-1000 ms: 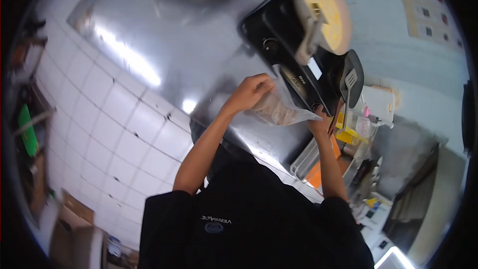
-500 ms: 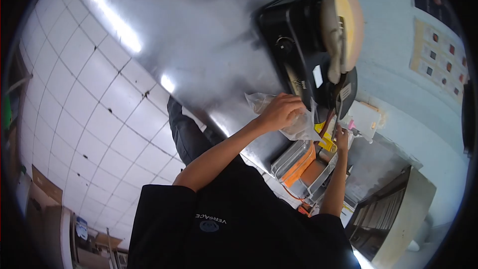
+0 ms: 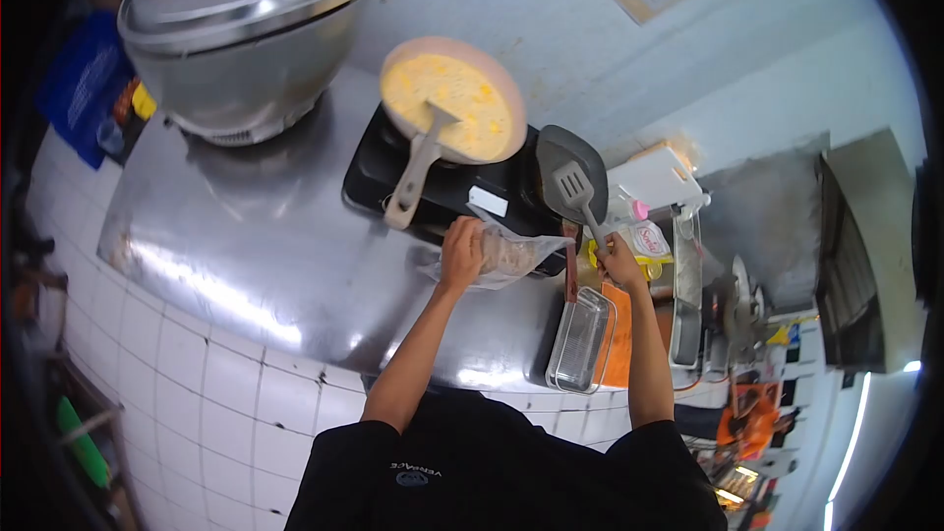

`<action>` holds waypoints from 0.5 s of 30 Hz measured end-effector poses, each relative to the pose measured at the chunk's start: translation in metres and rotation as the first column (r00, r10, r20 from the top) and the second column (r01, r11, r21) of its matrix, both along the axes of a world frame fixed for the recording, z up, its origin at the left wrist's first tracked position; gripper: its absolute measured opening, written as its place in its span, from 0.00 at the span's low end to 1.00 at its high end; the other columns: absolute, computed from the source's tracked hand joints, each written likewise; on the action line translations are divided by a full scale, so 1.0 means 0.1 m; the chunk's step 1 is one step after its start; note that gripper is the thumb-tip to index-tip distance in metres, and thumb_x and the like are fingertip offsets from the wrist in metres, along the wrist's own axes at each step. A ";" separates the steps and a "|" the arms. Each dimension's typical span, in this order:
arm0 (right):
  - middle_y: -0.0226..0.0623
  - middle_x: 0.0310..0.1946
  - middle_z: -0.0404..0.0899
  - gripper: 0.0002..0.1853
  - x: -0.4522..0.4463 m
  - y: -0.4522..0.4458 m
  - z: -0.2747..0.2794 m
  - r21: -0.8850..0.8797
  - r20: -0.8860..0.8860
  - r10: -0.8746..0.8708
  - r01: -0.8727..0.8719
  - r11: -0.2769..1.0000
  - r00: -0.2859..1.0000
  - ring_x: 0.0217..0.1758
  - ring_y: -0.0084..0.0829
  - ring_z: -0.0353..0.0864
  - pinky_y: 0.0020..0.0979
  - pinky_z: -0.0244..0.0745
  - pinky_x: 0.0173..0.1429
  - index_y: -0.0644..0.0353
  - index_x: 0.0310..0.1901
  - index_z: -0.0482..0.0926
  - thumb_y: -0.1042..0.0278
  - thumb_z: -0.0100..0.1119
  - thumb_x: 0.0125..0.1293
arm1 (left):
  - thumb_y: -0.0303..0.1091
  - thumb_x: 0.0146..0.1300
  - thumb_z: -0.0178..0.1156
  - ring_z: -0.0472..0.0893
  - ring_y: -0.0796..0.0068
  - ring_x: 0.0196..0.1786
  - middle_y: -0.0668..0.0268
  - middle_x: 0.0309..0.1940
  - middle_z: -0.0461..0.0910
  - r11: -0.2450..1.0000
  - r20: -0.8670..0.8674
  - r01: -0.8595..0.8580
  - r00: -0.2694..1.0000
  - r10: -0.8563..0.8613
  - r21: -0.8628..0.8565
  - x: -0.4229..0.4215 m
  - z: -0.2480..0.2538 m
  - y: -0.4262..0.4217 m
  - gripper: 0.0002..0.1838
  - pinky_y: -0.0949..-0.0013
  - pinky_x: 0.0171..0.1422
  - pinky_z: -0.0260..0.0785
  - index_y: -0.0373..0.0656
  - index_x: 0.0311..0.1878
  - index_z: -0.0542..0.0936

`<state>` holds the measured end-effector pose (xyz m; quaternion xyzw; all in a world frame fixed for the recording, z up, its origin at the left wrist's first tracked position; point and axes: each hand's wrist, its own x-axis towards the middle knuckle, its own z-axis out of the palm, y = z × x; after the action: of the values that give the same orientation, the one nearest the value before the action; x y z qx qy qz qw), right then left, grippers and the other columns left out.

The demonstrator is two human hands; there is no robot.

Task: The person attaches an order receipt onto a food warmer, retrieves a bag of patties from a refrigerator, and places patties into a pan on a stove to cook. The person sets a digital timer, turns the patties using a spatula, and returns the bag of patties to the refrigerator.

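At the far left, well apart from the left grip, a blue bag [image 3: 84,88] sits beside a large metal cooker [image 3: 246,49] with its lid on. The cooker stands on the steel tabletop [image 3: 236,246], beyond the left grip and to its left. Nearer to the left grip, also beyond it, a light-coloured pan [image 3: 511,98] rests on a black stove [image 3: 372,169]; it holds a pale yellow mixture [image 3: 457,103] with deeper yellow bits, and its handle [image 3: 415,182] slants down to the left of the grip.

The left grip [image 3: 464,251] is closed on a clear plastic bag [image 3: 511,258] with brownish contents. The bag spreads rightward from the fingers, just in front of the stove, toward the right grip but apart from it.

To the right, the right grip [image 3: 618,262] is closed round the handle of a grey slotted spatula [image 3: 572,187]. The spatula's head is over a dark pan [image 3: 560,149] beyond the grip; whether they touch, I cannot tell. Near the right grip, on its nearer side, are a wire basket [image 3: 580,339] and something orange [image 3: 618,334]. Just right of the grip lies a yellow and white packet [image 3: 649,241], with a white board [image 3: 654,177] beyond it. Far right, a person in orange [image 3: 749,425] is partly visible.
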<state>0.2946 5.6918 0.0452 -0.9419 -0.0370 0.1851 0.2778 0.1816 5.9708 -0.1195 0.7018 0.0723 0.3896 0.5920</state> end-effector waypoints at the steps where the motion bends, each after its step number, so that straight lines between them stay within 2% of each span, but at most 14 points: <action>1: 0.34 0.20 0.73 0.10 -0.10 -0.07 0.01 -0.079 0.131 0.051 -0.041 0.996 0.990 0.18 0.23 0.73 0.31 0.68 0.21 0.60 0.44 0.70 0.64 0.55 0.68 | 0.30 0.70 0.50 0.75 0.51 0.43 0.54 0.38 0.75 1.000 -0.026 0.005 1.000 -0.006 -0.018 0.02 -0.05 -0.02 0.07 0.59 0.49 0.67 0.37 0.41 0.74; 3: 0.44 0.23 0.77 0.12 -0.06 -0.37 -0.28 -0.174 0.423 0.240 -0.181 0.968 0.874 0.23 0.37 0.80 0.40 0.72 0.27 0.60 0.49 0.69 0.66 0.54 0.68 | 0.31 0.72 0.48 0.75 0.51 0.42 0.54 0.38 0.74 1.000 -0.053 0.028 0.998 -0.029 -0.013 0.03 -0.04 -0.02 0.09 0.60 0.49 0.67 0.36 0.41 0.73; 5: 0.55 0.31 0.80 0.16 -0.15 -0.46 -0.43 -0.315 0.559 0.350 -0.198 0.928 0.752 0.35 0.55 0.81 0.49 0.73 0.38 0.63 0.52 0.68 0.67 0.55 0.66 | 0.34 0.73 0.47 0.75 0.51 0.41 0.54 0.37 0.74 0.998 -0.102 0.007 0.995 -0.013 -0.060 0.02 0.00 -0.04 0.11 0.60 0.46 0.67 0.35 0.41 0.72; 6: 0.62 0.38 0.79 0.18 -0.20 -0.44 -0.38 -0.249 0.441 0.253 -0.153 0.956 0.861 0.46 0.64 0.77 0.53 0.70 0.48 0.64 0.55 0.67 0.68 0.55 0.66 | 0.35 0.74 0.47 0.75 0.52 0.40 0.54 0.35 0.74 0.999 -0.112 0.002 0.994 -0.008 -0.054 0.03 0.00 -0.04 0.12 0.60 0.45 0.67 0.35 0.40 0.72; 7: 0.62 0.38 0.79 0.18 -0.26 -0.40 -0.34 -0.223 0.447 0.230 -0.141 0.964 0.864 0.46 0.64 0.77 0.53 0.70 0.48 0.64 0.55 0.67 0.68 0.55 0.66 | 0.35 0.74 0.47 0.75 0.52 0.40 0.54 0.35 0.74 1.000 -0.113 0.014 0.993 -0.017 -0.027 0.03 0.00 -0.05 0.12 0.60 0.45 0.67 0.35 0.40 0.72; 9: 0.65 0.42 0.78 0.19 -0.33 -0.29 -0.20 -0.197 0.361 0.039 0.035 0.980 0.932 0.48 0.62 0.76 0.53 0.70 0.52 0.66 0.56 0.68 0.67 0.53 0.66 | 0.36 0.74 0.47 0.75 0.54 0.38 0.53 0.32 0.74 0.998 -0.193 -0.041 0.981 0.031 -0.048 0.03 -0.07 -0.09 0.13 0.61 0.44 0.66 0.35 0.39 0.72; 10: 0.65 0.42 0.78 0.19 -0.31 -0.35 -0.26 -0.165 0.370 0.013 0.052 0.985 0.929 0.48 0.62 0.76 0.53 0.70 0.52 0.66 0.56 0.68 0.67 0.53 0.66 | 0.36 0.75 0.46 0.76 0.47 0.42 0.50 0.37 0.77 0.999 -0.236 -0.028 0.972 0.022 -0.023 0.00 -0.13 -0.09 0.14 0.58 0.47 0.68 0.34 0.42 0.73; 11: 0.64 0.40 0.78 0.18 -0.27 -0.45 -0.34 -0.183 0.416 0.106 -0.031 0.983 0.903 0.46 0.63 0.76 0.54 0.70 0.51 0.66 0.55 0.68 0.67 0.53 0.66 | 0.36 0.75 0.46 0.76 0.47 0.42 0.50 0.37 0.77 1.000 -0.224 -0.010 0.975 0.011 0.005 0.01 -0.10 -0.09 0.14 0.58 0.47 0.68 0.34 0.42 0.73; 12: 0.63 0.38 0.78 0.17 -0.28 -0.51 -0.36 -0.212 0.454 0.197 -0.109 0.971 0.869 0.45 0.63 0.76 0.55 0.69 0.49 0.66 0.54 0.69 0.67 0.53 0.66 | 0.37 0.75 0.46 0.77 0.52 0.42 0.51 0.38 0.77 0.998 -0.212 -0.033 0.977 0.023 -0.045 -0.01 -0.09 -0.11 0.14 0.60 0.48 0.68 0.34 0.43 0.74; 13: 0.63 0.38 0.78 0.17 -0.31 -0.57 -0.41 -0.192 0.459 0.169 -0.088 0.977 0.872 0.45 0.63 0.76 0.55 0.69 0.49 0.66 0.54 0.69 0.67 0.53 0.66 | 0.37 0.75 0.46 0.77 0.56 0.42 0.52 0.38 0.78 0.994 -0.208 -0.054 0.978 0.032 -0.100 -0.03 -0.09 -0.14 0.14 0.62 0.48 0.68 0.34 0.44 0.74; 14: 0.65 0.39 0.77 0.19 -0.34 -0.53 -0.36 -0.137 0.433 0.105 -0.049 0.989 0.895 0.47 0.65 0.75 0.56 0.68 0.51 0.66 0.55 0.69 0.66 0.54 0.67 | 0.37 0.75 0.46 0.77 0.56 0.42 0.52 0.38 0.78 0.995 -0.207 -0.042 0.978 0.023 -0.087 -0.05 -0.08 -0.16 0.14 0.62 0.48 0.68 0.34 0.44 0.74; 15: 0.66 0.41 0.77 0.20 -0.32 -0.51 -0.32 -0.085 0.405 0.049 -0.015 0.996 0.913 0.48 0.66 0.74 0.56 0.67 0.53 0.66 0.56 0.69 0.66 0.55 0.67 | 0.37 0.75 0.47 0.77 0.61 0.42 0.54 0.39 0.79 0.989 -0.245 -0.035 0.970 -0.001 -0.146 -0.06 -0.08 -0.16 0.14 0.64 0.48 0.68 0.34 0.45 0.75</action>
<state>0.2626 5.6405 0.0136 -0.9694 -0.1019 -0.0090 0.2233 0.1760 5.9547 -0.1271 0.6975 0.1795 0.2989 0.6260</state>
